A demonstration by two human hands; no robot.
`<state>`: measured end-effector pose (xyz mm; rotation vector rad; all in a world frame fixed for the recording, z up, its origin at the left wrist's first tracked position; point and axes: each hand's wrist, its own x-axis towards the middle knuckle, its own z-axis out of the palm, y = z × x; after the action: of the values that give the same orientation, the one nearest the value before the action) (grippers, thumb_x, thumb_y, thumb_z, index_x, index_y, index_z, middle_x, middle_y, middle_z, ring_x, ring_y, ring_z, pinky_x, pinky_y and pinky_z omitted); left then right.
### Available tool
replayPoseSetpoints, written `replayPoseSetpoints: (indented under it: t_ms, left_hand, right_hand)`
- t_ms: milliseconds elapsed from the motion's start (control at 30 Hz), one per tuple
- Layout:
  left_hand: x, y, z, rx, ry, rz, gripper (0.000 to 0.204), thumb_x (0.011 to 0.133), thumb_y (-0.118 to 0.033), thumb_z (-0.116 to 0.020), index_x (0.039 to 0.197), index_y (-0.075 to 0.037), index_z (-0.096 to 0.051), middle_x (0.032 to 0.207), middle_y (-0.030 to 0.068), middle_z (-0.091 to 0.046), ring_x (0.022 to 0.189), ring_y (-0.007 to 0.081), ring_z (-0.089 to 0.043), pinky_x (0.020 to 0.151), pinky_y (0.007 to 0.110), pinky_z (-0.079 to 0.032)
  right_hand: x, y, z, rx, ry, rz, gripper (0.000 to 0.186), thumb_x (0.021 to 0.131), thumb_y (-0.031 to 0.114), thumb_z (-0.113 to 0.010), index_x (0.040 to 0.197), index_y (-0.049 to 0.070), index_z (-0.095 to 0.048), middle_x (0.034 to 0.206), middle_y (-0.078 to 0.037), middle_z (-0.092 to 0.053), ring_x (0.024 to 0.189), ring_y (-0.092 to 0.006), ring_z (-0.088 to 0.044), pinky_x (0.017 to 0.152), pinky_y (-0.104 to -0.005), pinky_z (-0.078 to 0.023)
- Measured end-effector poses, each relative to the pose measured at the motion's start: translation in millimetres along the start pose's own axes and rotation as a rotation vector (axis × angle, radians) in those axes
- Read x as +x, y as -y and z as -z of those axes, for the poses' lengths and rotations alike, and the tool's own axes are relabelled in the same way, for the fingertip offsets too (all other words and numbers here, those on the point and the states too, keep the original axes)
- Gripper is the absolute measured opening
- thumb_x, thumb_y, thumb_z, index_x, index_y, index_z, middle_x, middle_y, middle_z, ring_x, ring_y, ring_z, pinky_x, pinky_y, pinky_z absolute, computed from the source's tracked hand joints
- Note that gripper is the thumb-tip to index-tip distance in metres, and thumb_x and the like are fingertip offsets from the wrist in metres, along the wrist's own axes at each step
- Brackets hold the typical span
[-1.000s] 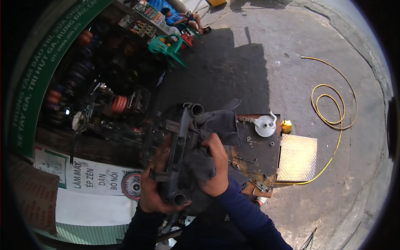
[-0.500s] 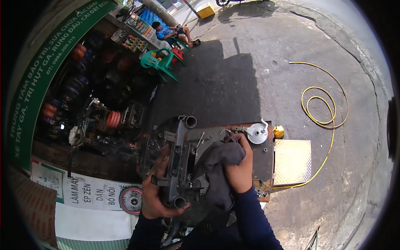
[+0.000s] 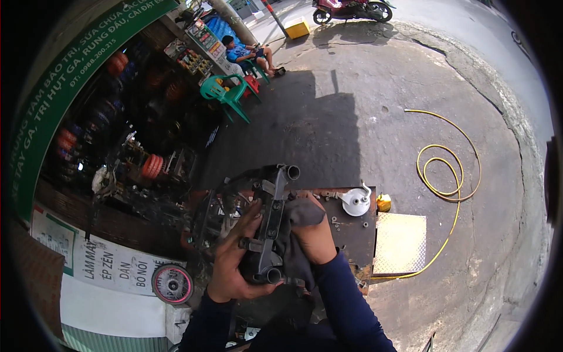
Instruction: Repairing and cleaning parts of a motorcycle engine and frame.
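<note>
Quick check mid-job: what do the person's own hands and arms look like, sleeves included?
The left hand and right hand are ungloved. The right sleeve is long and navy blue; the left sleeve looks darker, nearly black.

This is an open-fronted motorbike repair workshop beside a street. Tyres point(image 3: 105, 111) fill its dark interior next to a long green sign point(image 3: 76, 88), and a pink-rimmed wheel point(image 3: 173, 284) stands at the front. Outdoors, a stained desk point(image 3: 355, 239) carries loose nuts point(image 3: 365, 224) near its right edge and a round silver part point(image 3: 356, 202) near its far right corner; a scooter point(image 3: 352, 10) stands at the roadside.
</note>
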<state>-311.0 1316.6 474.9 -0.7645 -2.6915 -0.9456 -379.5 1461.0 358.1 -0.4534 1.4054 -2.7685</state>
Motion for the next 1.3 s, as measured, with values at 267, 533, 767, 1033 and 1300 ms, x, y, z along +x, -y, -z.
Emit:
replayPoseSetpoints:
  t_ms: [267, 533, 767, 1033, 1300]
  left_hand:
    - [-3, 6, -10, -0.073, -0.058, -0.095, 0.098, 0.065, -0.033, -0.086, 0.148, -0.006, -0.040, 0.151, 0.0212, -0.039, 0.139, 0.0403, -0.040, 0.111, 0.048, -0.036]
    - [-21, 3, -19, 0.057, -0.150, -0.185, 0.075, 0.082, -0.040, -0.074, 0.138, 0.002, -0.048, 0.149, 0.0196, -0.041, 0.140, 0.0342, -0.039, 0.115, 0.047, -0.034]
    - [-115, 4, -16, -0.335, -0.360, -0.299, 0.033, 0.085, -0.015, -0.074, 0.112, 0.001, -0.063, 0.119, 0.0114, -0.066, 0.115, 0.0295, -0.063, 0.107, 0.044, -0.043]
    - [-290, 129, -123, -0.824, 0.057, 0.492, 0.047, 0.094, -0.032, -0.066, 0.131, -0.004, -0.058, 0.108, 0.0121, -0.067, 0.106, 0.0236, -0.063, 0.096, 0.035, -0.045]
    - [-404, 220, -36, -1.195, -0.108, 0.853, 0.039, 0.100, -0.033, -0.056, 0.123, -0.001, -0.063, 0.105, 0.0064, -0.070, 0.100, 0.0172, -0.064, 0.089, 0.034, -0.048]
  right_hand:
    - [-36, -6, 53, -0.135, -0.051, -0.242, 0.029, 0.095, 0.008, -0.059, 0.123, 0.003, -0.053, 0.108, -0.005, -0.064, 0.098, -0.0122, -0.061, 0.086, -0.0270, -0.050]
    - [-63, 57, 108, -0.923, 0.051, 0.136, 0.039, 0.099, 0.035, -0.051, 0.115, 0.001, -0.062, 0.114, -0.011, -0.064, 0.104, -0.0236, -0.062, 0.094, -0.0378, -0.049]
    - [-196, 26, 120, -0.159, -0.258, -0.730, 0.018, 0.095, 0.008, -0.046, 0.079, 0.003, -0.055, 0.083, -0.011, -0.069, 0.072, -0.0173, -0.063, 0.072, -0.0326, -0.053]
    - [-217, -53, -34, -0.454, 0.403, -0.494, 0.037, 0.095, 0.008, -0.052, 0.131, -0.002, -0.053, 0.113, -0.015, -0.066, 0.100, -0.0227, -0.064, 0.087, -0.0314, -0.052]
    - [-178, -122, -139, -1.287, 0.351, -0.161, 0.017, 0.076, 0.004, -0.064, 0.092, -0.002, -0.066, 0.074, -0.015, -0.069, 0.070, -0.0268, -0.070, 0.066, -0.0354, -0.053]
